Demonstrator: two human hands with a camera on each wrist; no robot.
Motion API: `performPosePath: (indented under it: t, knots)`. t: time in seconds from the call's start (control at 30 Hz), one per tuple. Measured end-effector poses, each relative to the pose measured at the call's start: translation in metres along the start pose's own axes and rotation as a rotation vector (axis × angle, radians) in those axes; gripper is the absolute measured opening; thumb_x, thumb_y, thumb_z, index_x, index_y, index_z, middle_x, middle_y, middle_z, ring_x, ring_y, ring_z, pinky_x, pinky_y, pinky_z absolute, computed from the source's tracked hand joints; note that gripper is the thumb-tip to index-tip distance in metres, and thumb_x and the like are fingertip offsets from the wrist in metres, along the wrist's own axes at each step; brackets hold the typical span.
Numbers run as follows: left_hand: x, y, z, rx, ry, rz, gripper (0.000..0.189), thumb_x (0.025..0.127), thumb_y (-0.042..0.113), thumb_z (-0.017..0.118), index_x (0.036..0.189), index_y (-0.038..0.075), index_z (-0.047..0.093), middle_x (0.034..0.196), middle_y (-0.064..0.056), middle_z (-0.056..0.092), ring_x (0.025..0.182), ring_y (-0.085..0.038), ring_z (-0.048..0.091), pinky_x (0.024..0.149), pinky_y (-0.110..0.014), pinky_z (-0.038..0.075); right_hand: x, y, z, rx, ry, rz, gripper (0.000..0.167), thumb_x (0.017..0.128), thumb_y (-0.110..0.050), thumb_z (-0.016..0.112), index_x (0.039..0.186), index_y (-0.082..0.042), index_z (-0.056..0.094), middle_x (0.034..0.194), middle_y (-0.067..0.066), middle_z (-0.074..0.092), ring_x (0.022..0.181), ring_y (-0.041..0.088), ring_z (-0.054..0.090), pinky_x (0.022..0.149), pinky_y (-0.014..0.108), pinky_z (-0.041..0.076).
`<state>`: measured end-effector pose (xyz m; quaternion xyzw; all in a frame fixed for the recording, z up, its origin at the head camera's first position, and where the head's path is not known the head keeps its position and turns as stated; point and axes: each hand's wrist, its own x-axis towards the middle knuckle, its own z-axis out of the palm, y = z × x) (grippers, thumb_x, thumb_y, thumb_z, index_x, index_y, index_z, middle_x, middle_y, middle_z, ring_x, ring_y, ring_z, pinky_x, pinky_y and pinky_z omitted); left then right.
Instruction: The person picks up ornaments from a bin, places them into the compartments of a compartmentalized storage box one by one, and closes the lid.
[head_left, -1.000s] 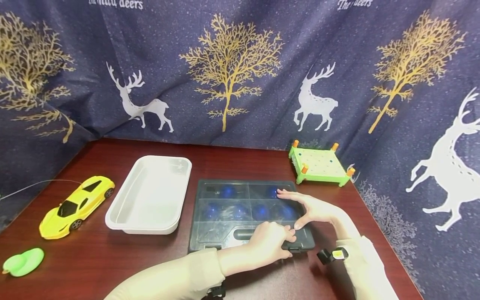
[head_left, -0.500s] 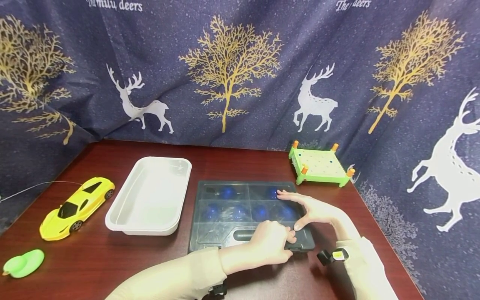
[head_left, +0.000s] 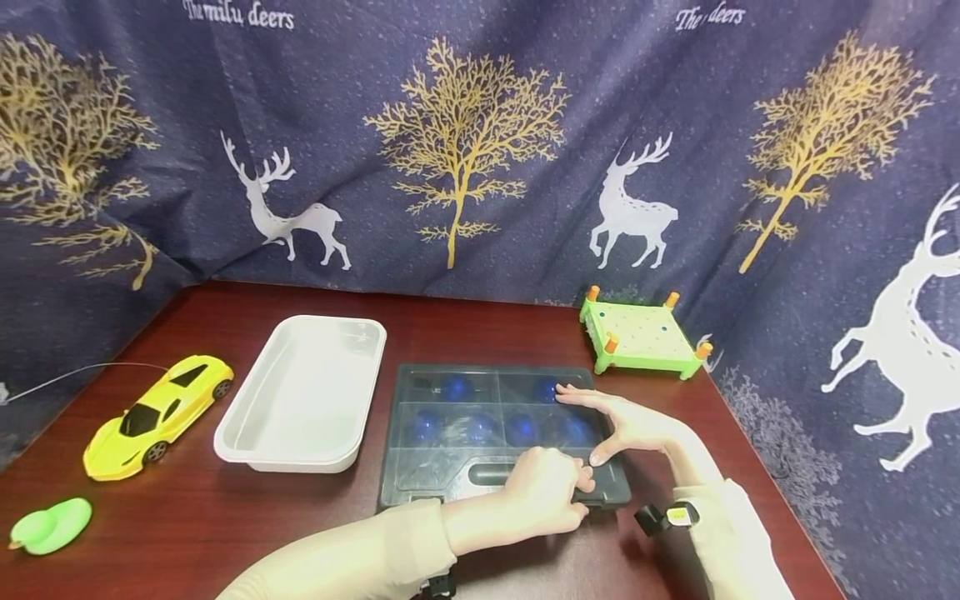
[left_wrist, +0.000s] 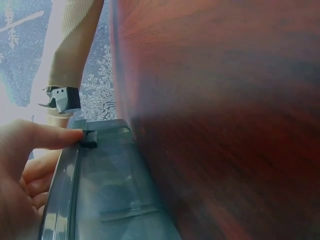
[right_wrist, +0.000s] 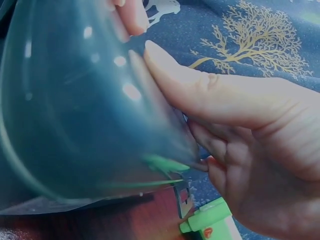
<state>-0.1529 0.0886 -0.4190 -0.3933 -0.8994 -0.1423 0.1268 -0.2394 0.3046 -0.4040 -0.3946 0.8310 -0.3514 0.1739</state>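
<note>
A dark plastic case [head_left: 423, 475] with a see-through lid and a carry handle lies flat, its lid down. Several round blue shapes show through the lid. My left hand [head_left: 543, 492] is at the front right of the case, fingers curled over the lid's edge. In the left wrist view its thumb [left_wrist: 57, 136] presses on a small black latch [left_wrist: 90, 139] on the front side. My right hand [head_left: 630, 423] rests on the lid's right part, fingers and thumb spread; the right wrist view has its thumb [right_wrist: 172, 75] against the lid.
Left of the case stands a white plastic tub [head_left: 300, 462]. Further left are a yellow toy car [head_left: 157, 417] and a green toy duck [head_left: 52, 527]. A green toy bed [head_left: 647, 333] with orange posts stands at the back right. A printed cloth [head_left: 375, 208] hangs behind the table.
The head view has shifted slightly. Both hands keep their places on the case, and the lid stays down.
</note>
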Motion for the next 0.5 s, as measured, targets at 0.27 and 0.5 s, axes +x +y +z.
performPosePath:
  t: [0.27, 0.5]
  knots:
    - [0.001, 0.001, 0.000, -0.146, -0.100, 0.019, 0.038, 0.069, 0.039, 0.086, 0.105, 0.026, 0.078, 0.108, 0.014, 0.073, 0.108, 0.000, 0.065, 0.087, -0.019, 0.052, -0.010, 0.006, 0.001, -0.017, -0.004, -0.019, 0.092, 0.071, -0.024, 0.087, 0.148, -0.005, 0.040, 0.157, 0.022, 0.031, 0.147, 0.006, 0.021, 0.112, 0.016, 0.021]
    - [0.000, -0.008, -0.005, -0.419, -0.177, 0.012, 0.046, 0.082, 0.036, 0.078, 0.123, 0.015, 0.069, 0.123, 0.005, 0.069, 0.116, -0.007, 0.062, 0.096, -0.022, 0.049, -0.010, -0.004, -0.003, -0.061, -0.020, 0.042, 0.090, 0.072, -0.026, 0.086, 0.146, -0.002, 0.041, 0.154, 0.021, 0.036, 0.144, 0.009, 0.029, 0.111, 0.019, 0.028]
